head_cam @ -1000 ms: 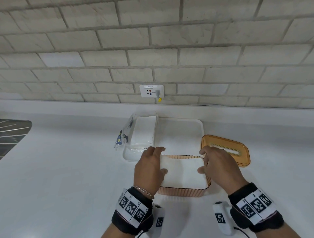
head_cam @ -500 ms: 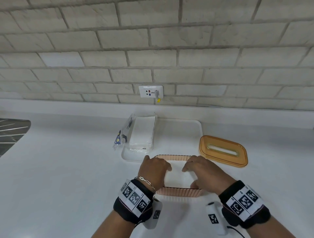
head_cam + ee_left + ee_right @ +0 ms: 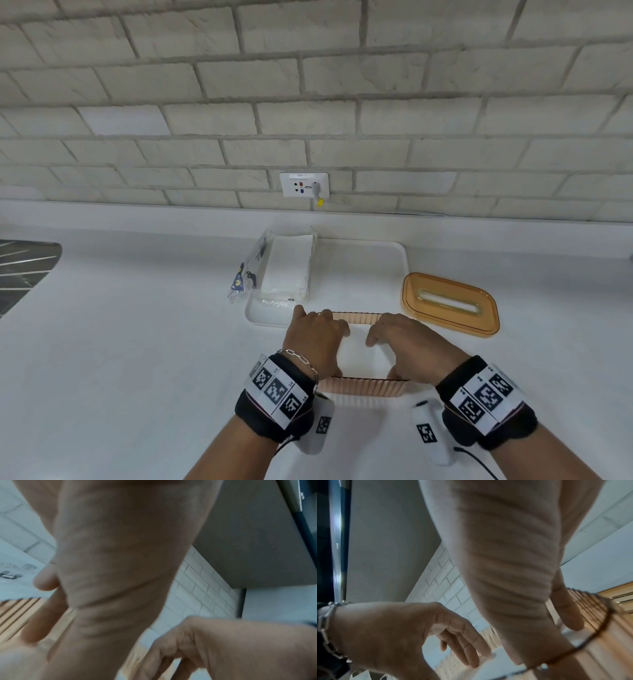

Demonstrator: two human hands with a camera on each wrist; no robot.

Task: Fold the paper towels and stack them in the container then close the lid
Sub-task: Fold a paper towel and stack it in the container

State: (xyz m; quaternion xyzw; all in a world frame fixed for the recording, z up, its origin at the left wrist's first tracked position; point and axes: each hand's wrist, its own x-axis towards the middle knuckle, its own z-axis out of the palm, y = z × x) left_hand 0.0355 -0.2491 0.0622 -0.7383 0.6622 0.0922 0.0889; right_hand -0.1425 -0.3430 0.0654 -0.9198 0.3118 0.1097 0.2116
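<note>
Towels (image 3: 359, 356) lie folded inside the ribbed container (image 3: 364, 387) on the counter (image 3: 137, 342); left hand (image 3: 317, 337) and right hand (image 3: 407, 342), fingers loosely bent, press them down. Remaining: more towels in the pack (image 3: 286, 267), and the lid (image 3: 450, 303) lies beside the container, not yet fitted.

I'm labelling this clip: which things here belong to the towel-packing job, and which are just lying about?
Job: container, folded paper towels in it, amber lid, paper towel pack, left hand, right hand.
Lying about: white tray, wall socket.
</note>
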